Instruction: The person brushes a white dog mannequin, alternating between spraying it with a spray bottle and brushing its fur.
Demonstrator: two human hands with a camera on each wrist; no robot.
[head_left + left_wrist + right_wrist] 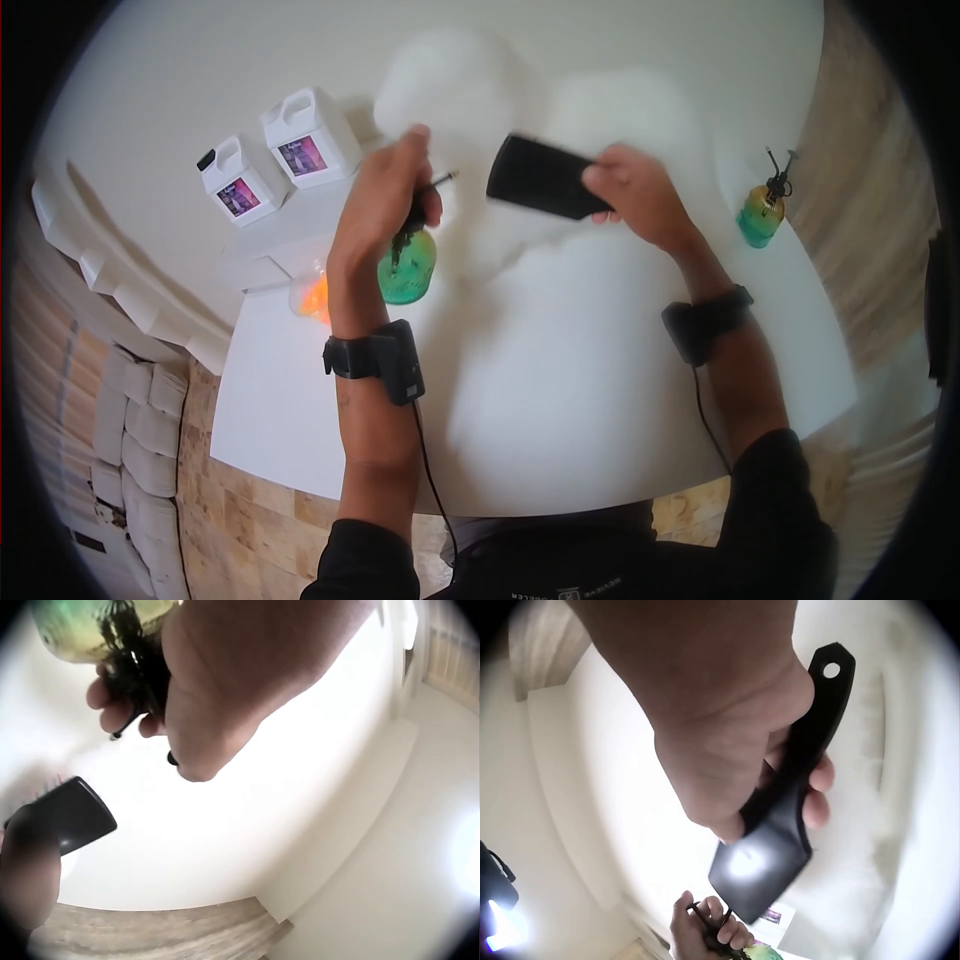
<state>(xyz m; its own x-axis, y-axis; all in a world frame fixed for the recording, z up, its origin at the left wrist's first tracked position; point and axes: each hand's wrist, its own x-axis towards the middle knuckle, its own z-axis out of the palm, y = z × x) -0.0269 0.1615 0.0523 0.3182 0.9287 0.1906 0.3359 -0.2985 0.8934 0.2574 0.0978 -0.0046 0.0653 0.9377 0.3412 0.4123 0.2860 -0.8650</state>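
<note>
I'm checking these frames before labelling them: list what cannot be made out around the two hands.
- Bristle side of the black brush, head view: turned away from the camera.
- Trigger of the green spray bottle, head view: covered by the left hand.
- Labels on the two white jugs, head view: too small to read.
- White fluffy mass, head view: overexposed, outline unclear.
- Right hand, right wrist view: blurred, fills the frame.

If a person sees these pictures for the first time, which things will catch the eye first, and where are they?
Most striking is the black brush, gripped by the right hand over a fluffy white mass at the middle of the white table. Beside it, the left hand holds a green spray bottle by its black trigger. Two white jugs stand far left, and a second green bottle stands far right.
</note>
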